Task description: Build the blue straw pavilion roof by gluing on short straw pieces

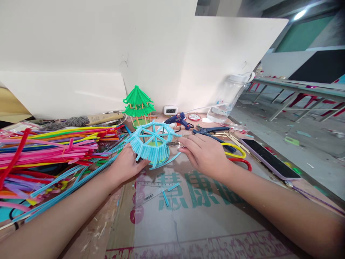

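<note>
My left hand (126, 166) grips the near-left rim of a light-blue pipe-cleaner roof frame (152, 142), a round wheel with spokes and a fringe of short pieces. My right hand (205, 154) is closed at the frame's right edge, pinching a small metal tool (175, 144) whose tip meets the fringe. The frame stands on a cardboard sheet (194, 216) with green printed characters. Loose light-blue offcuts (165, 198) and a clear ruler (151, 189) lie just in front of it.
A large heap of coloured pipe cleaners (54, 151) fills the left. Behind stand a green pipe-cleaner pagoda (138, 104), a small clock (170, 110), a blue glue gun (179, 120) and a plastic jar (229, 97). Blue pliers (210, 131), yellow- and red-handled scissors (237, 154) and a phone (269, 158) lie right.
</note>
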The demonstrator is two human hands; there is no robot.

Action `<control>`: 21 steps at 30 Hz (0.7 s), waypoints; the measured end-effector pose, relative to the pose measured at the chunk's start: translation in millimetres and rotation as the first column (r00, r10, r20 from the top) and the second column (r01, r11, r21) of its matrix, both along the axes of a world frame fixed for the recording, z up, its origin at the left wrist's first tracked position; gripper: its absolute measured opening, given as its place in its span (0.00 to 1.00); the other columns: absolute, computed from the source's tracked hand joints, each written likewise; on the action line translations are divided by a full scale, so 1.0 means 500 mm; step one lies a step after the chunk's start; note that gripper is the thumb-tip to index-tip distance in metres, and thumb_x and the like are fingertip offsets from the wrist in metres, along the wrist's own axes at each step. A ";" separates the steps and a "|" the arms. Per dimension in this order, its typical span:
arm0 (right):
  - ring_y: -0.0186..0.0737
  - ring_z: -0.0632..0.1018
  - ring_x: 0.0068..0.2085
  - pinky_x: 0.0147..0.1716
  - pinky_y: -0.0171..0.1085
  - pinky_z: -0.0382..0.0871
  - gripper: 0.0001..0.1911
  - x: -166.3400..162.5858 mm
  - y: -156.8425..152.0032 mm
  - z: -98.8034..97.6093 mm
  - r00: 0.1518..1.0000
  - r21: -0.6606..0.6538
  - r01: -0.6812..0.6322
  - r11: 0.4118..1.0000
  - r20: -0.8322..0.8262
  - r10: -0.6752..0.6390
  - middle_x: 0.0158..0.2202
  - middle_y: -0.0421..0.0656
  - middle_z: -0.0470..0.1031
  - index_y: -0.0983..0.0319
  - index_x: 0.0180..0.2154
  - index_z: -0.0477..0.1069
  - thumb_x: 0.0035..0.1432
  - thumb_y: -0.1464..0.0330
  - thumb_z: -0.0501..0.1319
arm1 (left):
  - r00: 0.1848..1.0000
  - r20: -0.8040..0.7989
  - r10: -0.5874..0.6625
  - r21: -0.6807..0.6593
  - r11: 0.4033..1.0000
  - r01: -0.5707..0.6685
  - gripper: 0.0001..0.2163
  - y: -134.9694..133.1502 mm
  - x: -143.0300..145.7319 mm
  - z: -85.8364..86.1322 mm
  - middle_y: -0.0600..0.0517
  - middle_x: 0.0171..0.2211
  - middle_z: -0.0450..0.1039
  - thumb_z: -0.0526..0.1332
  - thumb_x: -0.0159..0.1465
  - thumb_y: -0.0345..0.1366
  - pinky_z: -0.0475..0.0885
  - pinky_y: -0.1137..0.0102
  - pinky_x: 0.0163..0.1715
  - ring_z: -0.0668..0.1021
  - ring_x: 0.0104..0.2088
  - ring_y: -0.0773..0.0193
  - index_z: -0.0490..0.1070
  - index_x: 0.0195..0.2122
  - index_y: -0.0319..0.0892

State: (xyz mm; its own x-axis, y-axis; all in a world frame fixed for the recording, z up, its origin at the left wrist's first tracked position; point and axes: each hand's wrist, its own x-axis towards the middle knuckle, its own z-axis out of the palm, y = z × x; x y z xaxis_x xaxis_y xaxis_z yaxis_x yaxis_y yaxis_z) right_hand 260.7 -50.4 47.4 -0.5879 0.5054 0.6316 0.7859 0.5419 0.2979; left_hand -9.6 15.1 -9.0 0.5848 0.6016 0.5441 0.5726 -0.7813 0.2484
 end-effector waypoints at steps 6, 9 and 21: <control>0.45 0.73 0.40 0.41 0.40 0.66 0.13 0.004 -0.002 0.004 0.998 0.041 0.023 0.999 0.051 -0.025 0.38 0.49 0.76 0.68 0.46 0.71 0.64 0.66 0.56 | 1.000 -0.008 0.006 0.001 1.000 -0.006 0.19 0.000 0.001 -0.003 0.45 0.53 0.72 0.53 0.65 0.48 0.67 0.57 0.54 0.73 0.54 0.50 0.69 0.49 0.42; 0.45 0.73 0.40 0.40 0.40 0.66 0.14 0.003 -0.004 0.006 0.996 0.044 0.044 0.998 0.078 -0.048 0.38 0.49 0.76 0.67 0.47 0.71 0.65 0.66 0.55 | 1.000 -0.010 0.025 -0.005 1.000 -0.025 0.21 0.001 -0.001 -0.007 0.44 0.53 0.72 0.53 0.65 0.50 0.66 0.56 0.55 0.72 0.55 0.49 0.68 0.51 0.41; 0.43 0.73 0.38 0.39 0.39 0.66 0.12 0.003 -0.005 0.008 1.000 0.036 0.008 0.999 0.030 -0.009 0.36 0.48 0.77 0.67 0.45 0.72 0.65 0.68 0.55 | 1.000 -0.010 0.030 -0.007 1.000 -0.030 0.21 0.001 -0.003 -0.008 0.44 0.53 0.72 0.52 0.65 0.51 0.67 0.56 0.54 0.73 0.54 0.49 0.68 0.51 0.42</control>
State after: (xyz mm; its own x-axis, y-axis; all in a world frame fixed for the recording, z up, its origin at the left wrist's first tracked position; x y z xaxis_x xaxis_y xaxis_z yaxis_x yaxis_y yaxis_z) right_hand 262.3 -52.8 51.3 -0.6026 0.4877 0.6317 0.7807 0.5241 0.3402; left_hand -11.2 15.8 -13.1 0.5719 0.6226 0.5341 0.5979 -0.7621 0.2482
